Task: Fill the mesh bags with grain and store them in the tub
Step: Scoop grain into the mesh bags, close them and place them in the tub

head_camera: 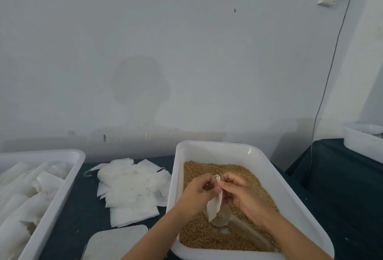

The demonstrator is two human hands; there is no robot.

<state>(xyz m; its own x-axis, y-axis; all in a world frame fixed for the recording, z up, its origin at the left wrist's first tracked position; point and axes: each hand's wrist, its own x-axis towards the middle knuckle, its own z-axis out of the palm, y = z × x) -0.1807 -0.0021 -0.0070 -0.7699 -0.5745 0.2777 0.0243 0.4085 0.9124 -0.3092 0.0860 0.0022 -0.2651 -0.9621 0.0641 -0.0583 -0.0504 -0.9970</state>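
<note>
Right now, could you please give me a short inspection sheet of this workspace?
Surface: dark table.
Job's things: mesh bag held over the grain in the white tub; empty bags stacked left of it; left tub holding filled bags.
Clutter: white tray at the near edge.
Grippers: left hand and right hand pinch the bag's top.
Cables: grey cable hanging from a wall socket.
Surroundings: plain wall; another tub far right.

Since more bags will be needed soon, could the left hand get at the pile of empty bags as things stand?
Probably, but not yet: the left hand is pinching a bag with the right hand. The pile lies uncovered just left of the grain tub.
</note>
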